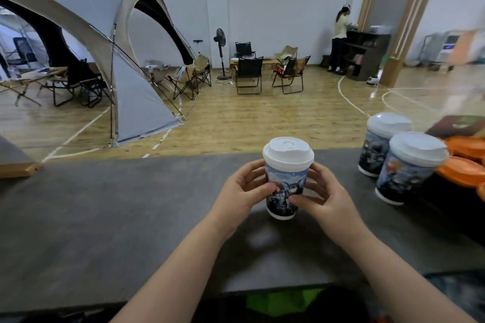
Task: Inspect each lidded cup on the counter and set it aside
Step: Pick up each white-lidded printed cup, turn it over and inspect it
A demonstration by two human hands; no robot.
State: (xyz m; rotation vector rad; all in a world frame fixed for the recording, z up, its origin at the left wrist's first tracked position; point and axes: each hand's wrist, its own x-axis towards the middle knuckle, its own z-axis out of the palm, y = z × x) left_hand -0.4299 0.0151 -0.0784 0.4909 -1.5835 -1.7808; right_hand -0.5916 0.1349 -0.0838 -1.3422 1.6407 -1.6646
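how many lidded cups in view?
3. Centre cup, held between left hand and right hand; far cup and near cup stand on the counter at right. More may be off-frame.

Both the left hand [245,189] and the right hand [321,195] grip an upright lidded cup [286,178] on the grey tabletop [105,217]. Two more cups [380,149] stand together at the right.

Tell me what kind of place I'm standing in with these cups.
Likely an indoor sports hall turned into a camping-style lounge or café: a wooden floor with painted court lines, a large tent, folding camp chairs, and a grey counter with lidded cups.
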